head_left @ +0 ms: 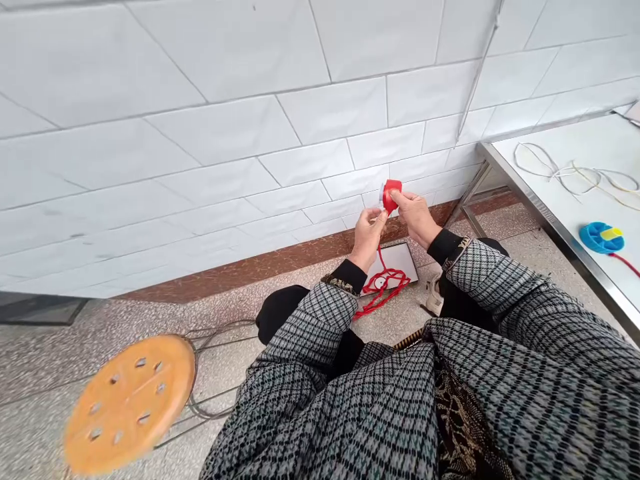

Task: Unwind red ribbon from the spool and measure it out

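In front of the tiled wall, both my hands are raised around a small red plastic piece (pixel 392 193) with a pale disc-like face on its left side. My right hand (pixel 414 215) grips the piece, thumb across its front. Just below it, my left hand (pixel 369 235) is closed at the piece's lower end, pinching the red cord (pixel 381 257) where it comes out. The cord hangs down to a loose red tangle (pixel 386 283) on the floor. Fingers partly hide the join between cord and piece.
Under the tangle lies a white panel (pixel 406 261) with a dark edge. At right stands a metal-edged table (pixel 565 193) bearing pale wires (pixel 583 170) and a blue round piece (pixel 595 237) with a yellow part and red cord. An orange round stool (pixel 133 400) stands at lower left.
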Demonstrator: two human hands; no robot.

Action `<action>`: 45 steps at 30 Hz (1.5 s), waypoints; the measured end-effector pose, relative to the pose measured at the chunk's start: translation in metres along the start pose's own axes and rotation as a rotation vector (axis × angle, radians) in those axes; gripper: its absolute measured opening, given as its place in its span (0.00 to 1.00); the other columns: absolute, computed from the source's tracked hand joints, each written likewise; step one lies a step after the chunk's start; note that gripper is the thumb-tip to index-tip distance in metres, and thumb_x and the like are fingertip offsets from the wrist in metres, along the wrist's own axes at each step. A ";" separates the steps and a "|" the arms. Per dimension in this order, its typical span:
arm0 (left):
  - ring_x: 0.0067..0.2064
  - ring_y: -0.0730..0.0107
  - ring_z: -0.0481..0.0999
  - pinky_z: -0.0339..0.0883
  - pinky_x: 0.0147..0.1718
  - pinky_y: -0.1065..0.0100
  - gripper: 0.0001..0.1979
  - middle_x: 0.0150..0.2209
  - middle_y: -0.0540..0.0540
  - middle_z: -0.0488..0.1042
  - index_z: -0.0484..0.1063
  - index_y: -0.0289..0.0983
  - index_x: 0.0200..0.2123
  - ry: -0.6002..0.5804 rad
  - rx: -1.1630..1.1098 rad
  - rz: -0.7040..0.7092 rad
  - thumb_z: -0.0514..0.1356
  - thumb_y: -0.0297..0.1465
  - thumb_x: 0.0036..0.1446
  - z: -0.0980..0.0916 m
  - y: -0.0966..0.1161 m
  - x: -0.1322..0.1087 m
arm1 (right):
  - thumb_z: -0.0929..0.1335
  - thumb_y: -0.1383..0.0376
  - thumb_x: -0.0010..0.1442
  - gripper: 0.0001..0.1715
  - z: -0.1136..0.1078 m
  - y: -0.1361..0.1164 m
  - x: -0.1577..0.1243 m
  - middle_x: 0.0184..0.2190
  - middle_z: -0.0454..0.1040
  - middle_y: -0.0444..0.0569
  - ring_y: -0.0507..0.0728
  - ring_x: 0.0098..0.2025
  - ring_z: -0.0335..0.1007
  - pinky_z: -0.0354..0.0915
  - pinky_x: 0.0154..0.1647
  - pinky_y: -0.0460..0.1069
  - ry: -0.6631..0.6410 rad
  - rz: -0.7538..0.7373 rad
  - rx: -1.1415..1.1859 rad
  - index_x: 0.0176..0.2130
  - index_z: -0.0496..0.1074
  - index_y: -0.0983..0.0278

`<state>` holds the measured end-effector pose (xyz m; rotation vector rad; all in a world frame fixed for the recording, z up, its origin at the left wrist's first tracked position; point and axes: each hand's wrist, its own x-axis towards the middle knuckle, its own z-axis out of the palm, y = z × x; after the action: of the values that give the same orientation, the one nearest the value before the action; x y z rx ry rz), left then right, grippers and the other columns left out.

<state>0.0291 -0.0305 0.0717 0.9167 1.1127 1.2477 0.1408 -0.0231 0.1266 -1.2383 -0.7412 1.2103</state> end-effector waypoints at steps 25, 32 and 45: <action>0.35 0.70 0.68 0.65 0.40 0.69 0.07 0.32 0.50 0.72 0.76 0.38 0.30 0.148 0.156 0.331 0.68 0.23 0.57 -0.011 -0.016 0.011 | 0.73 0.63 0.62 0.14 0.011 0.048 0.018 0.21 0.61 0.38 0.49 0.27 0.53 0.54 0.30 0.45 0.003 -0.218 -0.289 0.26 0.73 0.64; 0.29 0.74 0.66 0.63 0.34 0.70 0.13 0.25 0.51 0.70 0.73 0.35 0.26 -0.091 -0.195 -0.007 0.67 0.32 0.63 -0.008 -0.019 0.008 | 0.71 0.67 0.69 0.17 0.015 0.040 0.006 0.18 0.62 0.37 0.46 0.18 0.50 0.49 0.19 0.44 0.040 0.214 0.055 0.28 0.67 0.63; 0.32 0.76 0.75 0.71 0.38 0.71 0.11 0.31 0.50 0.75 0.72 0.36 0.32 -0.245 -0.387 -0.150 0.70 0.34 0.62 -0.005 -0.022 -0.005 | 0.75 0.56 0.67 0.22 -0.002 0.044 0.019 0.16 0.60 0.38 0.49 0.18 0.56 0.53 0.16 0.44 0.044 0.229 0.004 0.29 0.65 0.61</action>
<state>0.0296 -0.0388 0.0505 0.6576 0.7003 1.1405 0.1359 -0.0104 0.0810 -1.3696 -0.5749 1.3644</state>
